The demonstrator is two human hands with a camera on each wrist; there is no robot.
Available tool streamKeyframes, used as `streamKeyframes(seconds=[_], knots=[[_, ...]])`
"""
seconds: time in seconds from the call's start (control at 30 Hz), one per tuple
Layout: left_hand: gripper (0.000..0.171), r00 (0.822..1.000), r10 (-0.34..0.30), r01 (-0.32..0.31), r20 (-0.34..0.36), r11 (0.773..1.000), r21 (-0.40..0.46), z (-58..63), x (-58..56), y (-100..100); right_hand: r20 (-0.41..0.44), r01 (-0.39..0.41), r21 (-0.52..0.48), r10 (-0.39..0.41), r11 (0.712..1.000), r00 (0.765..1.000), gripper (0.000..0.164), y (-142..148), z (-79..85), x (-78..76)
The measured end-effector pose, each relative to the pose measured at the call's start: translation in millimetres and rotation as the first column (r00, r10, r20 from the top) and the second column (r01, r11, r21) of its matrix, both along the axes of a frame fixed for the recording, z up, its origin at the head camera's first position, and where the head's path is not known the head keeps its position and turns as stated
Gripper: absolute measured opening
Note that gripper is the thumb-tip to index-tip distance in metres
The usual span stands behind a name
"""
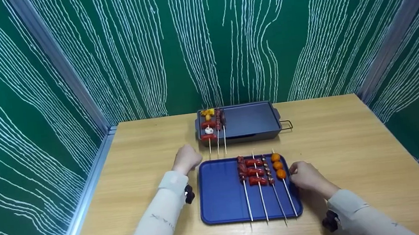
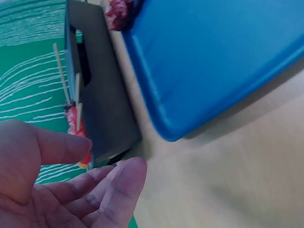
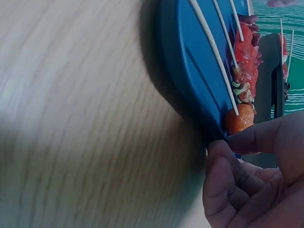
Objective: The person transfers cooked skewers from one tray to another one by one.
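Four tray skewers, head view: dark meat [image 1: 242,169], red sausage [image 1: 255,172], small mixed pieces [image 1: 268,170], orange balls [image 1: 278,165], all on the right half of the blue tray [image 1: 218,191]; stick ends overhang its near rim.
Blue tray, head view: flat on the tabletop [image 1: 333,131], near side of the dark grill [image 1: 251,116], apart from it.
Grill load, head view: three skewers [image 1: 207,125] at its left end, sticks jutting over the near wall.
Left hand [image 1: 187,159], head view: just beside the tray's far left corner.
Right hand [image 1: 306,175], head view: at the tray's right edge, next to the orange balls.
Stick risk, head view: overhanging ends could catch a sleeve; a brush there may swing a skewer off.
Left hand, left wrist view: thumb and fingers apart, nothing held; tray corner clear of the fingertips.
Right hand, right wrist view: thumb and forefinger look to be pinching the tray rim by the orange balls.
Tray risk, right wrist view: one-sided pinch; lifting from there alone would likely tilt it and slide the skewers left.
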State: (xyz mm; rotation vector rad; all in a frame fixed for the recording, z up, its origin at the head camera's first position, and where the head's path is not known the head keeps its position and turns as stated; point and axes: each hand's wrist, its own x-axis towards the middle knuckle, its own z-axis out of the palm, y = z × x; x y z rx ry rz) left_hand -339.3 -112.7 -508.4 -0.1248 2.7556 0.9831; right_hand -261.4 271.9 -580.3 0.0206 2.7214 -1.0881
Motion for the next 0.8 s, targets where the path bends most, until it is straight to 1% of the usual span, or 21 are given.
streamKeyframes(seconds=[0.07,0.2,0.27,0.33,0.47,0.6,0.7,0.8], knots=[[0.039,1.000,0.012,-0.012,-0.019,1.000,0.019,5.1,-4.6,0.4,0.009,-0.008,-0.003,0.008,1.000,1.000,0.011,-0.9,0.4,-0.1],[0.031,0.997,0.043,-0.039,-0.070,0.997,0.065,15.0,-11.6,-0.6,0.018,-0.015,0.006,0.015,1.000,1.000,0.008,-4.2,2.3,-0.8],[0.027,0.996,0.061,-0.054,-0.071,0.994,0.096,18.3,-15.6,-1.6,0.016,-0.016,0.021,0.015,1.000,1.000,0.007,-6.5,3.0,-0.7],[0.026,0.995,0.063,-0.055,-0.072,0.992,0.109,21.9,-19.0,-2.0,0.009,-0.015,0.042,0.015,0.999,1.000,0.006,-8.4,3.3,-0.7],[0.032,0.998,0.059,-0.054,-0.038,0.991,0.126,28.3,-24.0,-0.9,-0.003,-0.016,0.068,0.016,0.998,1.000,0.006,-9.9,3.6,-1.8],[0.038,0.999,0.043,-0.043,0.004,0.984,0.174,33.0,-26.3,1.9,0.011,0.005,0.062,-0.005,0.998,1.000,0.002,-9.2,2.3,-2.8],[0.040,0.999,0.044,-0.048,0.024,0.973,0.224,31.8,-28.6,4.0,0.026,0.021,0.055,-0.022,0.998,0.999,0.005,-8.5,1.5,-1.9],[0.038,0.998,0.055,-0.061,0.031,0.960,0.272,28.0,-30.2,6.0,0.002,0.009,0.068,-0.009,0.998,1.000,0.007,-7.1,0.6,-1.1]])
